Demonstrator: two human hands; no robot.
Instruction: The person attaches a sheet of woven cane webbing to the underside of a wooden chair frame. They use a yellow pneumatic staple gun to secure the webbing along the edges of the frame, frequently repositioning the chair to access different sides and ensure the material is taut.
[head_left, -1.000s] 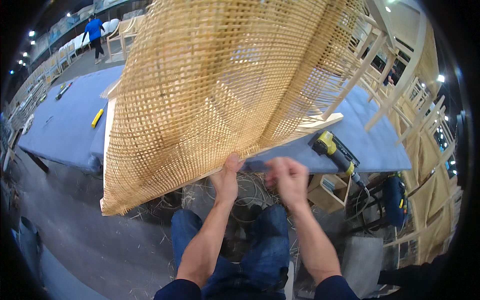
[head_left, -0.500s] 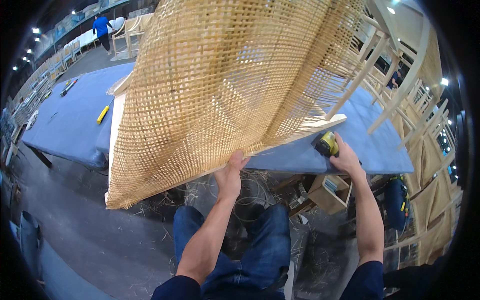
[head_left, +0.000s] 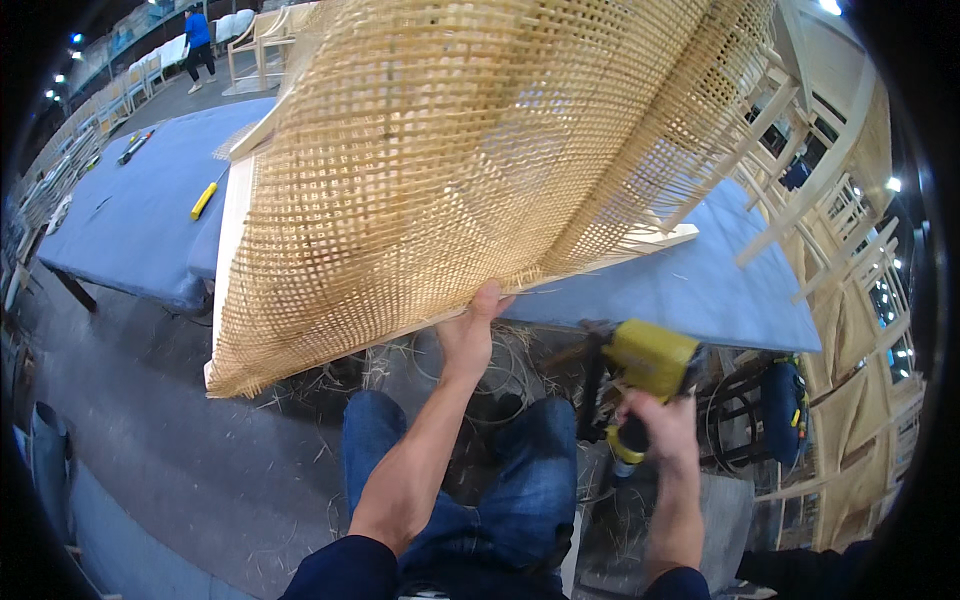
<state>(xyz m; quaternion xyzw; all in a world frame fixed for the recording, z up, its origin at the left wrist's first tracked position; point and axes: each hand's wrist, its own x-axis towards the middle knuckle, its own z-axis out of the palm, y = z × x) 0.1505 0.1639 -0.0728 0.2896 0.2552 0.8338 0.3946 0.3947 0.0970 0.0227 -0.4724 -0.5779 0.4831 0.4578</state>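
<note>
A large sheet of woven cane webbing [head_left: 400, 190] stands tilted in front of me, lying over a pale wooden chair frame [head_left: 232, 215]. Along its lower edge, my left hand [head_left: 470, 335] pinches the webbing and the wood rail, thumb on the woven face. My right hand [head_left: 660, 425] is wrapped round the handle of a yellow and black staple gun [head_left: 650, 355], held in the air to the right, off the table's front edge. Motion blurs the gun and the hand somewhat. The gun's nose points left, apart from the webbing.
The chair rests on a blue padded table [head_left: 130, 200]. A yellow-handled tool [head_left: 204, 200] and a grey tool [head_left: 135, 147] lie at its left. Wooden chair frames [head_left: 840, 200] crowd the right side. Cane scraps litter the floor. A person in blue [head_left: 197, 40] is at the far left.
My right hand has lifted the staple gun off the blue table and brought it toward me, slightly left. My left hand keeps its hold, shifted slightly right along the webbing's edge.
</note>
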